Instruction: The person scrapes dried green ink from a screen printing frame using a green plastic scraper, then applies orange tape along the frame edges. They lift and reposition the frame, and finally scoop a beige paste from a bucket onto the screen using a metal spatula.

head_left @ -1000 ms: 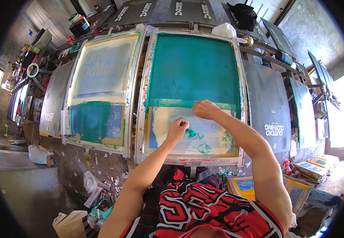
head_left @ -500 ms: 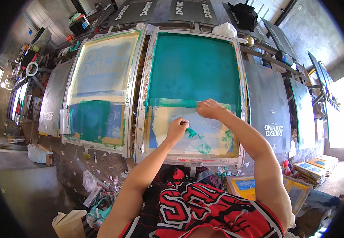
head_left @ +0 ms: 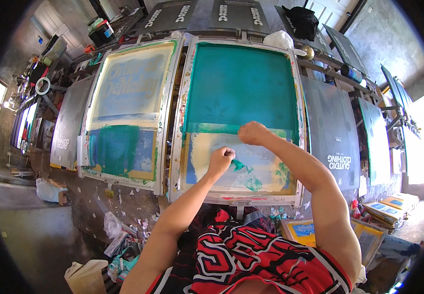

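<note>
In front of me lies a screen-printing frame (head_left: 175, 161) whose mesh is covered in green ink (head_left: 244, 83) over its far part. The near part is pale, with blue patches and green smears. Below the ink's edge runs a band of green-stained tape (head_left: 212, 128). My right hand (head_left: 254, 134) is closed at this band, fingers down; what it pinches is hidden. Nearer and to the left, my left hand (head_left: 222, 160) is closed on a crumpled green-stained strip (head_left: 238, 165), which hangs from its fingers above the smeared mesh.
A second screen frame (head_left: 157, 122) with pale and green areas stands at the left. Dark printing boards (head_left: 330, 127) flank the frames. A white plastic bag (head_left: 278, 40) sits at the far right corner. Scraps and rubbish (head_left: 124, 250) lie below at the left, stacked screens (head_left: 388, 208) at the right.
My right hand has shifted slightly left along the band. The left hand stays closed with the strip, a little to the right. The view has moved slightly.
</note>
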`<state>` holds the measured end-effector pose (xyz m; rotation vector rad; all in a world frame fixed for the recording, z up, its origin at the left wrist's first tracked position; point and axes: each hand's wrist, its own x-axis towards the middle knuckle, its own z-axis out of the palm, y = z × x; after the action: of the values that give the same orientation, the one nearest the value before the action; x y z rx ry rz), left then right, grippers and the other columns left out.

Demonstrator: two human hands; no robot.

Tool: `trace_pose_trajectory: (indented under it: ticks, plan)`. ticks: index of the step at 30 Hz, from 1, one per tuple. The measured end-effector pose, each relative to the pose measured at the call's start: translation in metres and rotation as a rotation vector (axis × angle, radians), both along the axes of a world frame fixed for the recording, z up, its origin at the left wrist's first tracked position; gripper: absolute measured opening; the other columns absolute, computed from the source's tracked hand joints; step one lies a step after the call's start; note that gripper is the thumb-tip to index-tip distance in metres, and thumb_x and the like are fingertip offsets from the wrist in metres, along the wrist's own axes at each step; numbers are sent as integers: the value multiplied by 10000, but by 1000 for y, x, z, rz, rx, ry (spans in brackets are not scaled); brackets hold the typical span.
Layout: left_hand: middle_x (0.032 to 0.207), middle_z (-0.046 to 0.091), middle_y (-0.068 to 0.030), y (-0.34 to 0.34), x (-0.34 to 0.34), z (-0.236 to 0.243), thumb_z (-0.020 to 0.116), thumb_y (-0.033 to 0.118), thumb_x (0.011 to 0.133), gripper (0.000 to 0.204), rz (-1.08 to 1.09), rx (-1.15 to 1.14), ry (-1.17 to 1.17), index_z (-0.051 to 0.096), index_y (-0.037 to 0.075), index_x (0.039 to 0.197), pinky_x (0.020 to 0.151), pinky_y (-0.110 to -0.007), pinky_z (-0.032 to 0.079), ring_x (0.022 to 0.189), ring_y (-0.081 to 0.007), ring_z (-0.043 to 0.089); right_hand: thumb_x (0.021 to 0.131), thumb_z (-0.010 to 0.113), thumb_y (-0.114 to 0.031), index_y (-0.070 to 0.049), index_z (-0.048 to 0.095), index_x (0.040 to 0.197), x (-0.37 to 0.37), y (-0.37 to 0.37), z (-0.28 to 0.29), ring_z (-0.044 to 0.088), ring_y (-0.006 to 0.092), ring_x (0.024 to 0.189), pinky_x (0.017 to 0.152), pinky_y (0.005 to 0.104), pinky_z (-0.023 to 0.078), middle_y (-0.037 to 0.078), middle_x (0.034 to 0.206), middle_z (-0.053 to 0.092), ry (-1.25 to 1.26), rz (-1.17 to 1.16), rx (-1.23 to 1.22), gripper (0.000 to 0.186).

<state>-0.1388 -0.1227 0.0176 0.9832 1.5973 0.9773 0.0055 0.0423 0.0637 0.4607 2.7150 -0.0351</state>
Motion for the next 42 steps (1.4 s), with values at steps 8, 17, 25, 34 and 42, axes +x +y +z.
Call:
trace_pose_trajectory:
  ticks: [8,17,25,34,42]
  plan:
    - [854,747,-99,0,-1,0,695,109,856,180,4,-31,-21,741,-14,978,717,-317,535,773,-168,688,882,579,-85,-26,716,834,23,14,4,737,366,901,758,465,603,161,969,740,222,-137,-61,157]
    - [831,721,-72,1,0,-3,693,124,886,175,-3,-2,-4,743,-11,986,592,-289,491,701,-126,634,862,628,-73,-42,744,825,21,3,6,750,323,896,721,437,611,127,964,755,70,11,-13,126]
    - [827,748,-102,1,2,-5,704,111,848,175,36,-19,-10,745,-19,958,705,-315,537,749,-168,690,823,682,-61,-49,764,785,4,-3,2,759,321,862,688,435,610,146,908,767,-26,98,69,92]
    - [823,750,-103,0,1,-6,701,124,855,179,38,-18,-19,744,-16,957,704,-318,538,748,-173,697,857,640,-76,-37,760,849,2,6,6,750,347,878,721,455,606,161,927,761,-10,-77,-60,127]
    - [833,756,-107,0,1,-7,686,103,856,168,33,-3,-15,747,-14,960,701,-320,538,745,-177,698,851,625,-76,-50,720,803,28,8,-2,741,341,802,705,454,605,124,849,725,167,-12,-3,110]
